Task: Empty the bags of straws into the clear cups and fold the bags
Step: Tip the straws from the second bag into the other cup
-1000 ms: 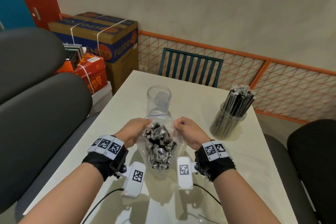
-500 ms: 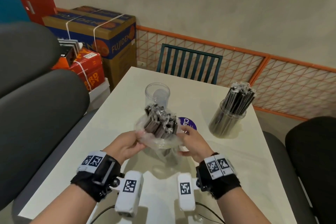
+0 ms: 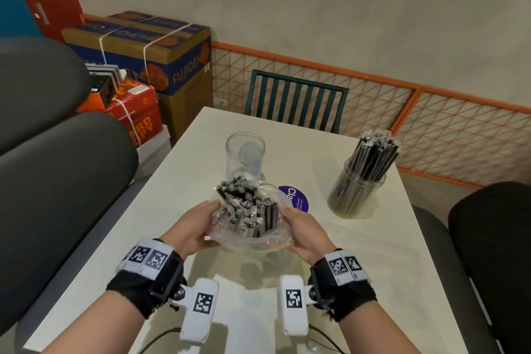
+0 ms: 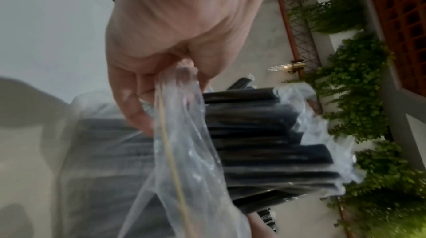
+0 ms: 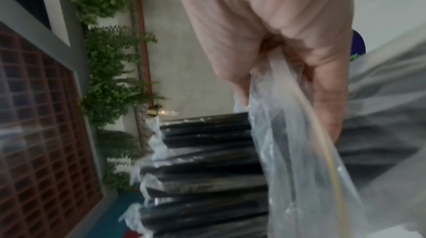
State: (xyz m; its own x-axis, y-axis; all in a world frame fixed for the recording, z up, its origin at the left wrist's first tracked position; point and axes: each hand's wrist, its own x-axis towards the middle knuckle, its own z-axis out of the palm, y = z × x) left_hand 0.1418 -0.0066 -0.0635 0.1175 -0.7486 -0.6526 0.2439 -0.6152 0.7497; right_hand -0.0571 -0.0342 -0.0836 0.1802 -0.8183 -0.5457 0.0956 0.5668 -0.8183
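Observation:
A clear plastic bag point(image 3: 253, 240) of black wrapped straws point(image 3: 247, 210) stands upright on the table between my hands. My left hand point(image 3: 198, 227) pinches the bag's rolled-down rim point(image 4: 177, 107) on the left. My right hand point(image 3: 301, 231) pinches the rim point(image 5: 283, 99) on the right. The straws point(image 4: 265, 143) stick up out of the bag's mouth point(image 5: 202, 160). An empty clear cup point(image 3: 245, 156) stands just beyond the bag. A second clear cup point(image 3: 356, 192) at the right holds a bundle of black straws.
A purple round sticker point(image 3: 296, 198) lies on the white table point(image 3: 359, 253) right of the bag. Dark chairs point(image 3: 57, 181) flank the table on both sides, and a green slatted chair point(image 3: 296, 100) stands at the far end. Cardboard boxes point(image 3: 161, 54) sit at the back left.
Both hands have pushed the bag's rim down along the bundle, so the straws now stand clear of the bag's mouth. The hands moved nearer to me.

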